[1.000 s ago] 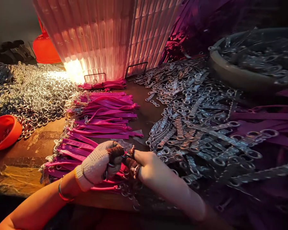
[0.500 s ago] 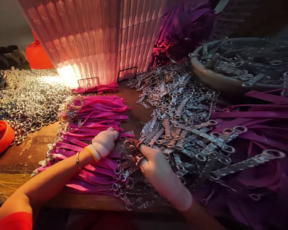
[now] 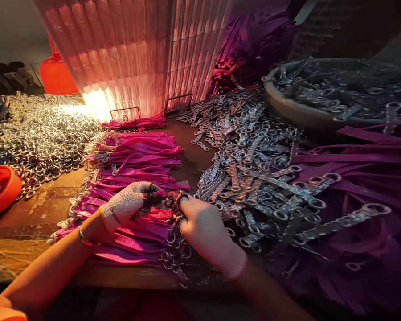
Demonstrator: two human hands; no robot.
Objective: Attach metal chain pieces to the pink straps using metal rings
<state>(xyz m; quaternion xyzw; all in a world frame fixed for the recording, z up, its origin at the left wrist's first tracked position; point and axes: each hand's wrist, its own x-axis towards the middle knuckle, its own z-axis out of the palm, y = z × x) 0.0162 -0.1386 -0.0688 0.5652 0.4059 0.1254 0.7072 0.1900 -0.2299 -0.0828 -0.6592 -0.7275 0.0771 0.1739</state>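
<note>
My left hand [image 3: 130,204], in a white dotted glove with dark fingertips, is closed in a pinch on the end of a pink strap [image 3: 161,192]. Just to its right, my right hand [image 3: 202,225], in a pale glove with dark, soiled fingertips, is closed on a small metal piece [image 3: 168,203], mostly hidden by the fingers. The two hands almost meet above a row of pink straps [image 3: 137,171]. Metal rings [image 3: 169,258] show at the right ends of the nearest straps.
Loose rings [image 3: 53,138] are heaped at left behind a red bowl [image 3: 2,189]. Metal links with ringed ends [image 3: 250,142] cover the table's right side. A wide basin [image 3: 287,104] holds more. Behind stand a ribbed translucent panel [image 3: 137,58] and a red lamp [image 3: 57,76].
My left hand has drawn back from the straps and turned, and now pinches a pink strap end. My right hand has moved left and slightly up to meet it.
</note>
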